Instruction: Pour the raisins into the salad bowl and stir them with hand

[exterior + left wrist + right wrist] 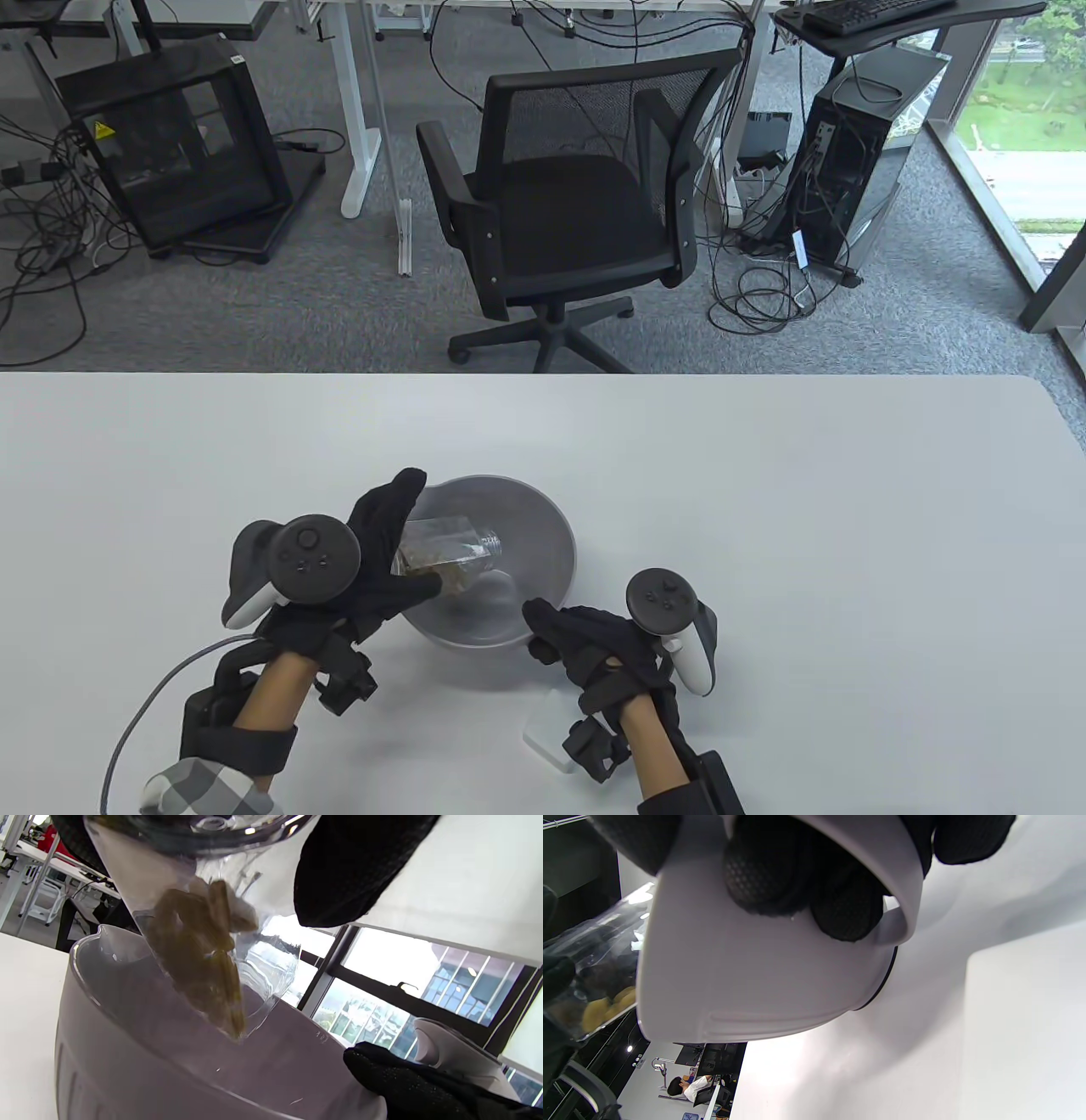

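Table view: left hand point(373, 560) grips tipped cup point(445, 552) so raisins point(433, 577) slide out, right hand point(594, 645) clamps bowl point(551, 526) rim steady.

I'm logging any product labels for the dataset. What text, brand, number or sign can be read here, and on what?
No words are readable in any view.
Yellow triangular warning sign on the black cabinet: symbol too small to read.
Clear plastic raisin cup, grey salad bowl, hand trackers: no legible print.
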`<state>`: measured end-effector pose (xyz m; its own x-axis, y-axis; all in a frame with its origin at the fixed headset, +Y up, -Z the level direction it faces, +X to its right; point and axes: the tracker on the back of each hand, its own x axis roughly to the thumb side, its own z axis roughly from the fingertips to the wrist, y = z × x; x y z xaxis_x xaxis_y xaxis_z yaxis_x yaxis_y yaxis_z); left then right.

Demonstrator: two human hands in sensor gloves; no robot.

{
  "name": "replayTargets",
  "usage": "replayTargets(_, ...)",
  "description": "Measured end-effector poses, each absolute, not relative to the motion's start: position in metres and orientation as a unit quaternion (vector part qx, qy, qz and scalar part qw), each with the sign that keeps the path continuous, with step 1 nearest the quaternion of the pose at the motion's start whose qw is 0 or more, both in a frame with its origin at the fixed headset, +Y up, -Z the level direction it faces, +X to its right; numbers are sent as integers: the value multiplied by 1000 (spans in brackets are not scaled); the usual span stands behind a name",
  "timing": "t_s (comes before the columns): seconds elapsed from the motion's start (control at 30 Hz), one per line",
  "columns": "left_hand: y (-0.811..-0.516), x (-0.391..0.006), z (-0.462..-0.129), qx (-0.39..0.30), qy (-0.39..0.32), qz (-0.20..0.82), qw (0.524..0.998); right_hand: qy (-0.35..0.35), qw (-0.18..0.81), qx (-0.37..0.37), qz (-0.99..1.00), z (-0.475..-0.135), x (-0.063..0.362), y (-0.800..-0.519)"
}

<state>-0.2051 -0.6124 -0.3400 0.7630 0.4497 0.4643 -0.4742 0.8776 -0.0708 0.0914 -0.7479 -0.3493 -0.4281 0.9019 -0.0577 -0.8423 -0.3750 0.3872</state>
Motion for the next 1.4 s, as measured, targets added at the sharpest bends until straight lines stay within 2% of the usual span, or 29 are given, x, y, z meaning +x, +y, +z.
replayTargets(0.23, -622, -200, -338, 34, -238, 245, 939, 182, 532, 78, 823, -348, 92, -748)
replayTargets(0.73, -610, -156, -358, 58, -214, 148, 964, 180, 530, 76, 825, -347, 91, -748)
replayTargets(0.87, -607, -151, -361, 29, -203, 146, 968, 180, 531, 76, 825, -347, 91, -748)
replayTargets(1.0, -607, -143, -374, -54, -134, 134, 980, 180, 532, 76, 824, -347, 91, -748)
replayTargets(1.23, -607, -119, -385, -79, -122, 106, 984, 181, 533, 77, 823, -347, 91, -748)
replayTargets(1.4, -602, -113, -385, -69, -115, 80, 988, 182, 534, 77, 822, -347, 91, -748)
